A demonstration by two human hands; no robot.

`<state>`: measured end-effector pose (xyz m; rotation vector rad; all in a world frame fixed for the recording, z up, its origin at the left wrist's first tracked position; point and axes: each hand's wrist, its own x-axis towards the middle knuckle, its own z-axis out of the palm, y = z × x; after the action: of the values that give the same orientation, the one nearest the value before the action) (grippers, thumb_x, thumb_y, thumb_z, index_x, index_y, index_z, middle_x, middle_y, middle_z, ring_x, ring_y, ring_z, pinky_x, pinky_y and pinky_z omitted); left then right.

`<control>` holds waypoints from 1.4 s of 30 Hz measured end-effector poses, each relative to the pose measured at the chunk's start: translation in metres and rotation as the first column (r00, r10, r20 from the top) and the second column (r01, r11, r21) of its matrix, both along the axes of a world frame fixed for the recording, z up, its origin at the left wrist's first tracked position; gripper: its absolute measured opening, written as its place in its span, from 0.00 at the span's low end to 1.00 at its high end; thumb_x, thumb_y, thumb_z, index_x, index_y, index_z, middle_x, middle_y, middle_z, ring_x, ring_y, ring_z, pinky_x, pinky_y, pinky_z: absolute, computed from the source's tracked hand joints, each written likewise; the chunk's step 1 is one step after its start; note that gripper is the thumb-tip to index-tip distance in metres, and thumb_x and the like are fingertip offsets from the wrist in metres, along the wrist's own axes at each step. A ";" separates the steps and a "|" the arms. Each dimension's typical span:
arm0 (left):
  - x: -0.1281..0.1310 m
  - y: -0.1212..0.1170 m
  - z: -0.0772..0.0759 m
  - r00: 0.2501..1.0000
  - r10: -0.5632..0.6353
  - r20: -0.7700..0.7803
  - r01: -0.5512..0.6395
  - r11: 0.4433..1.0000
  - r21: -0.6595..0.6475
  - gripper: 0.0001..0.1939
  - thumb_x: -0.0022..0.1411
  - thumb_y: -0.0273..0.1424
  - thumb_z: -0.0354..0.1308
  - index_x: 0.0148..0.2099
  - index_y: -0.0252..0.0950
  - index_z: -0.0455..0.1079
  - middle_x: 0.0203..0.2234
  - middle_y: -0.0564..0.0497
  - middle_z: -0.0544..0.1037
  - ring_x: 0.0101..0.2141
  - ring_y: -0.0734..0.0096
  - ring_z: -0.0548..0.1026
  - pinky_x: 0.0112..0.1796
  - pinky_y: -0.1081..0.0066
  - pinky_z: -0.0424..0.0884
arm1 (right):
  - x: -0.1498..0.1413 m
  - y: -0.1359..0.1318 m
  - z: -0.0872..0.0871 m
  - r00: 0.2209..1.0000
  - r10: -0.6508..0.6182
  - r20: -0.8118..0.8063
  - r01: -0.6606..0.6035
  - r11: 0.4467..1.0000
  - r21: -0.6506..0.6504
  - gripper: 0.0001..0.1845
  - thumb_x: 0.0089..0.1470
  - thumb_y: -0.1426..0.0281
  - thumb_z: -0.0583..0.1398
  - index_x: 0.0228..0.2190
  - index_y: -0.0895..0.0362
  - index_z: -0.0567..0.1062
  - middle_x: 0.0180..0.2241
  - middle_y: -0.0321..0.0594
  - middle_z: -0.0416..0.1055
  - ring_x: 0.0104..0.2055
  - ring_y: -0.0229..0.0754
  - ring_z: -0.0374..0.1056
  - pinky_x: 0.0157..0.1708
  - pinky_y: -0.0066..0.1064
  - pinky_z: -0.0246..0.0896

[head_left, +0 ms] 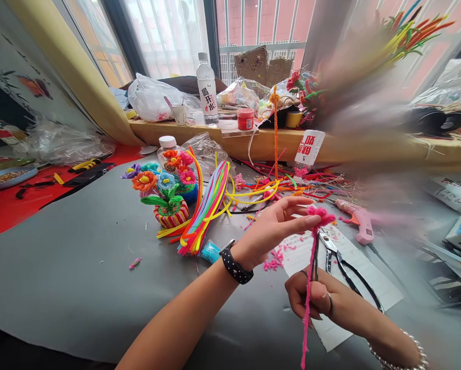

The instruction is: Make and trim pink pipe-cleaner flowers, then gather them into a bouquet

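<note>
My left hand reaches in from the left, its thumb and fingers pinching a fuzzy pink pipe-cleaner flower. From the flower a long, trimmed pink pipe-cleaner stem hangs past my right hand. That hand is closed around a slim dark metal tool like tweezers, which points up beside the stem toward the flower. My fingers hide the rest of the tool. Behind my right hand, black-handled scissors lie on a written sheet of paper. Pink fuzz clippings are scattered near my left wrist.
A bundle of colourful pipe cleaners and a pot of pipe-cleaner flowers stand left of my hands. A pink glue gun lies to the right. A bottle stands on the windowsill. The far right is blurred.
</note>
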<state>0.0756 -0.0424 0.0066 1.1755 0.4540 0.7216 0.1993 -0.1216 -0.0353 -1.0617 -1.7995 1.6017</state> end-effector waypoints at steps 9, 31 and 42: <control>0.000 0.000 0.001 0.999 0.028 0.024 -0.028 1.000 0.004 0.16 0.50 0.33 0.58 0.43 0.38 0.63 0.40 0.47 0.70 0.45 0.61 0.68 0.39 0.67 0.61 | 0.002 -0.002 -0.002 0.999 0.007 0.042 -0.006 1.000 -0.006 0.39 0.43 0.39 0.40 0.13 0.61 0.64 0.12 0.32 0.51 0.16 0.30 0.47 0.16 0.25 0.41; -0.001 0.000 0.002 0.999 0.028 0.028 -0.028 0.999 -0.026 0.16 0.49 0.33 0.59 0.42 0.37 0.64 0.39 0.47 0.71 0.44 0.62 0.69 0.40 0.67 0.63 | 0.000 0.002 -0.009 0.998 -0.037 -0.049 0.034 0.998 -0.054 0.34 0.51 0.48 0.45 0.09 0.60 0.61 0.09 0.31 0.50 0.12 0.28 0.46 0.13 0.23 0.40; -0.001 0.001 0.002 0.996 0.068 0.050 -0.065 0.996 -0.054 0.17 0.49 0.31 0.59 0.43 0.37 0.64 0.38 0.48 0.71 0.42 0.68 0.68 0.41 0.70 0.62 | 0.006 0.007 -0.004 0.834 -0.442 -0.329 0.352 0.887 -0.300 0.20 0.46 0.55 0.58 0.29 0.61 0.75 0.11 0.26 0.43 0.16 0.30 0.41 0.19 0.25 0.36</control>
<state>0.0743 -0.0409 0.0091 1.0942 0.4678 0.7912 0.2053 -0.1145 -0.0388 -1.0429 -1.0646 1.6337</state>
